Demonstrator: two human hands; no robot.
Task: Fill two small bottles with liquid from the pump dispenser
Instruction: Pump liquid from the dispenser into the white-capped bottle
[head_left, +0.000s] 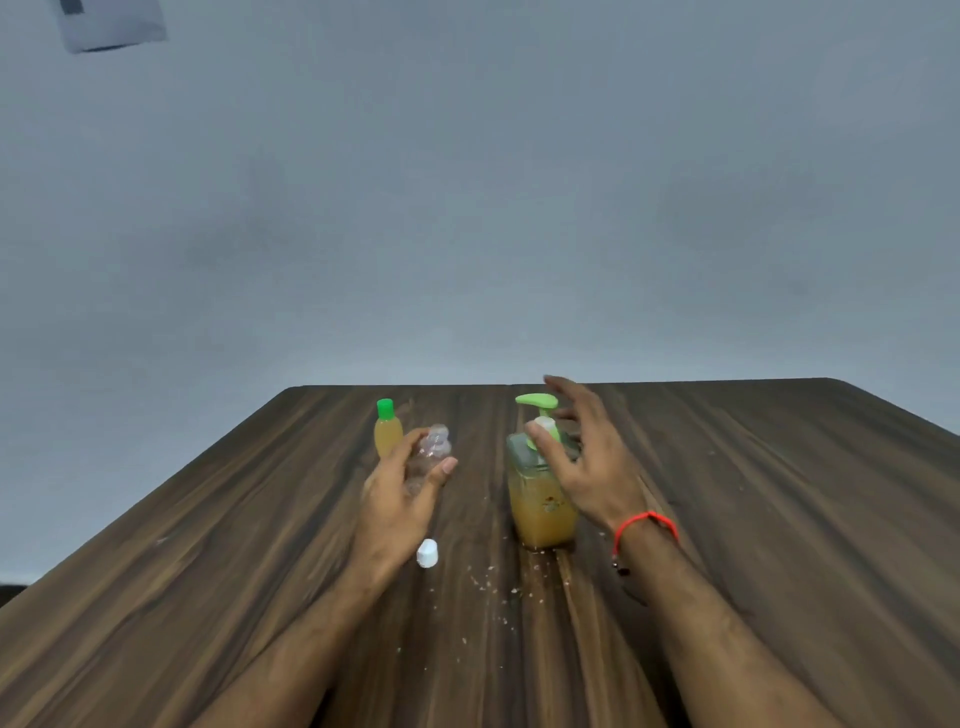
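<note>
My left hand grips a clear, uncapped small bottle, which looks empty and tilts toward the right. Behind it a second small bottle stands upright with a green cap and amber liquid inside. The pump dispenser stands at the middle of the table, partly full of amber liquid, with a light green pump head. My right hand hovers with fingers spread beside and just over the pump, its thumb near the pump's neck. A white cap lies on the table by my left wrist.
The dark wood-grain table reaches back to a plain grey wall. Small white specks and drops are scattered in front of the dispenser. A red thread bracelet circles my right wrist.
</note>
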